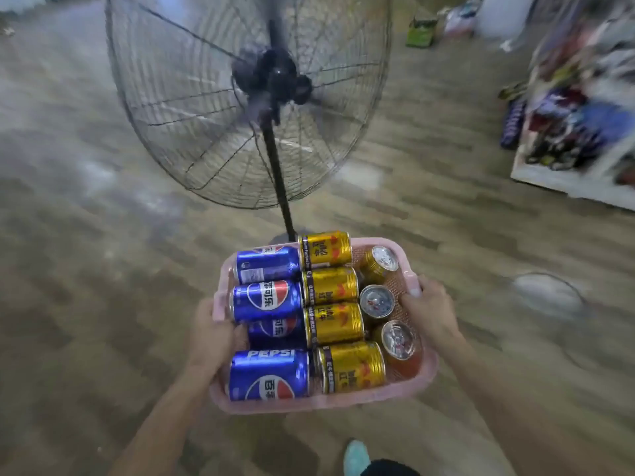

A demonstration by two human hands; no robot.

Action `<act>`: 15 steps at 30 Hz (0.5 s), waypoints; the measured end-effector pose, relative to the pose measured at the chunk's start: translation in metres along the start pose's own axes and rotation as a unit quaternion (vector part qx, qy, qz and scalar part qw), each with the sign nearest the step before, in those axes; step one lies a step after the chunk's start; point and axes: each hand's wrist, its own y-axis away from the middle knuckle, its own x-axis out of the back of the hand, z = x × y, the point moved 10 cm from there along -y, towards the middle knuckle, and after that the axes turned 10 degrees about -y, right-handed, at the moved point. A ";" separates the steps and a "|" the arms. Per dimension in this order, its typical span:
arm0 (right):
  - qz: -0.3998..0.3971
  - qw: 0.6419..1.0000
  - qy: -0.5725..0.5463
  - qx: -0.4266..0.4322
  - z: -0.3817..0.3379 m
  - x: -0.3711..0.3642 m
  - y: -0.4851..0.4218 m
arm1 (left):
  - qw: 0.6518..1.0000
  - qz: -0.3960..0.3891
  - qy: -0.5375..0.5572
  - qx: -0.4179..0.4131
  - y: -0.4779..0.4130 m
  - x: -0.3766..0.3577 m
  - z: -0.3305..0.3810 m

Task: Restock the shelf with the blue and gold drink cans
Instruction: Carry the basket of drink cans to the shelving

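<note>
I carry a pink basket [309,405] of drink cans in front of me, one hand on each side of it. My left hand [214,333] grips the handle on the basket's left rim, the thumb hooked over the edge and lying against the blue cans [268,374]. My right hand [429,310] grips the handle on the right rim, fingers curled over the edge with the tips inside the basket. The blue cans, four of them, lie on their sides in a column along the left wall, just beside my left hand. The gold cans [333,324], also four on their sides, form a column down the middle, touching the blue ones and lying between my two hands. Three upright cans [376,300] stand along the right wall with their silver tops showing, the middle one just beside my right fingertips. Ahead of the basket stands a tall pedestal fan [247,97] with a round wire cage, its pole coming down to the floor [86,269] just beyond the basket's far edge. A shelf [577,132] of packaged goods, too blurred to read, stands well apart at the right. A green box [421,32] sits on the floor far ahead. The toe of my light teal shoe [355,455] shows below the basket.
</note>
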 end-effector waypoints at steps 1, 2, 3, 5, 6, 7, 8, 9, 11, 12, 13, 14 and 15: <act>0.014 1.000 -0.002 -0.009 0.010 0.021 -0.005 | 1.000 -0.024 0.005 -0.012 -0.003 -0.023 0.015; 0.028 0.999 -0.004 -0.021 0.019 0.042 -0.009 | 0.999 -0.043 0.005 -0.020 -0.004 -0.043 0.030; 0.044 0.998 -0.006 -0.035 0.030 0.063 -0.013 | 0.998 -0.053 0.000 -0.035 -0.005 -0.061 0.045; 0.079 0.995 -0.014 -0.058 0.050 0.102 -0.019 | 0.996 -0.069 -0.022 -0.059 -0.006 -0.094 0.077; 0.094 0.993 -0.024 -0.071 0.061 0.119 -0.021 | 0.994 -0.083 -0.033 -0.068 -0.006 -0.110 0.093; 0.109 0.990 -0.035 -0.083 0.072 0.135 -0.023 | 0.991 -0.100 -0.037 -0.080 -0.009 -0.128 0.108; 0.126 0.987 -0.046 -0.091 0.081 0.152 -0.023 | 0.987 -0.122 -0.046 -0.091 -0.013 -0.148 0.120; 0.144 0.984 -0.055 -0.092 0.088 0.168 -0.023 | 0.983 -0.143 -0.062 -0.099 -0.017 -0.169 0.131; 0.177 0.978 -0.068 -0.090 0.103 0.197 -0.023 | 0.972 -0.173 -0.097 -0.122 -0.020 -0.206 0.159; 0.189 0.974 -0.076 -0.097 0.109 0.210 -0.023 | 0.968 -0.183 -0.108 -0.132 -0.022 -0.223 0.174; 0.201 0.971 -0.080 -0.104 0.115 0.222 -0.024 | 0.964 -0.193 -0.112 -0.143 -0.022 -0.242 0.188; 0.214 0.967 -0.082 -0.114 0.122 0.234 -0.027 | 0.961 -0.204 -0.112 -0.152 -0.023 -0.260 0.203; 0.229 0.962 -0.082 -0.123 0.128 0.246 -0.030 | 0.956 -0.218 -0.113 -0.159 -0.025 -0.280 0.216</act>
